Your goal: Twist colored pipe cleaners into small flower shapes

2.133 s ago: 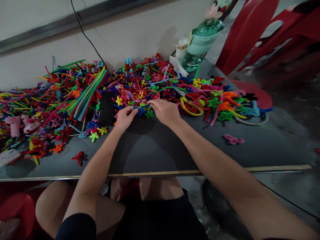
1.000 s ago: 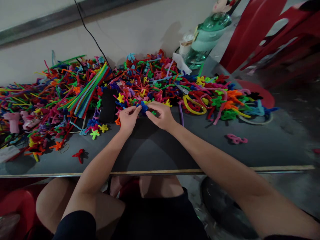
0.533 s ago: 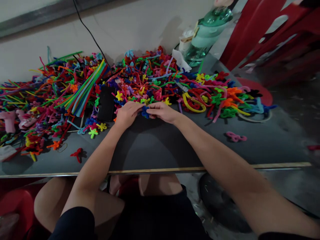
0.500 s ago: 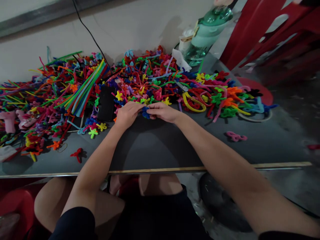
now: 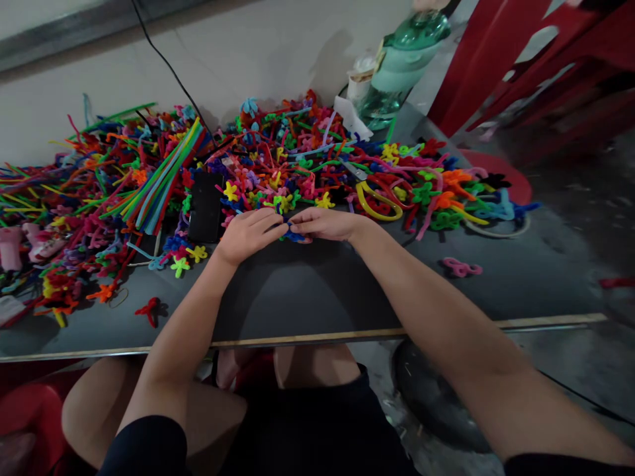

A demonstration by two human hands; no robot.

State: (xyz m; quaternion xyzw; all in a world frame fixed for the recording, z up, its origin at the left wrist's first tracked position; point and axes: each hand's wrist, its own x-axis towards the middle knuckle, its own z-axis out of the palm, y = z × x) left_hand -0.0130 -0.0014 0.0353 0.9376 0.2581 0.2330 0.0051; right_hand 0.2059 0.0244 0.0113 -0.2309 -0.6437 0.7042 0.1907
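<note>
Between my two hands is a small blue pipe cleaner piece (image 5: 292,235), bent into loops and partly covered by my fingers. My left hand (image 5: 252,235) grips it from the left, fingertips pinched together. From the right, my right hand (image 5: 325,223) pinches the same piece between thumb and fingers. Just behind my hands lie a yellow pipe cleaner flower (image 5: 325,200) and a large heap of coloured pipe cleaners (image 5: 268,155). A black phone (image 5: 205,208) rests to the left of my left hand.
Yellow-handled scissors (image 5: 378,201) lie on the heap's right side. A green bottle (image 5: 397,73) stands at the back. A pink looped piece (image 5: 461,267) and a red one (image 5: 147,311) lie near the table's front edge (image 5: 307,340). A bundle of straight pipe cleaners (image 5: 161,185) is at left.
The whole view has shifted slightly, so the table things appear further left. My left hand has turned a little over the blue piece, and both hands still hold it.
</note>
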